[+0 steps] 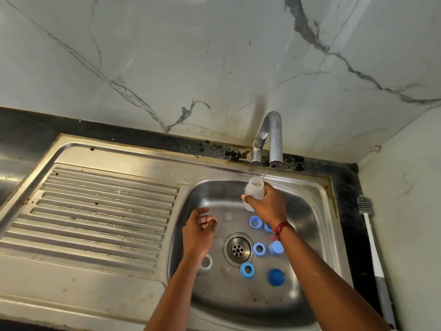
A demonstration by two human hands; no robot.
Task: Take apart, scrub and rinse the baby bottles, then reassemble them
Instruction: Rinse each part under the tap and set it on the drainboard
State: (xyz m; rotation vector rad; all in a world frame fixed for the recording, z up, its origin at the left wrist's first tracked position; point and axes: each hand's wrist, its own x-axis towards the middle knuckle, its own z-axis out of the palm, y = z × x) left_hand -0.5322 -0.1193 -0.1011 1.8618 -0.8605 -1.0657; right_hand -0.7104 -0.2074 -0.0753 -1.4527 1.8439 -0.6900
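Observation:
My right hand grips a translucent baby bottle body and holds it upright under the tap, where a thin stream of water runs toward its open mouth. My left hand hovers over the left part of the sink basin, fingers loosely curled with nothing in them. On the basin floor lie blue screw rings, a light blue cap, a dark blue dome cap, a clear teat and another clear bottle.
The drain sits in the middle of the basin. A ribbed steel draining board extends to the left. A white bottle brush lies on the black counter to the right, beside the wall.

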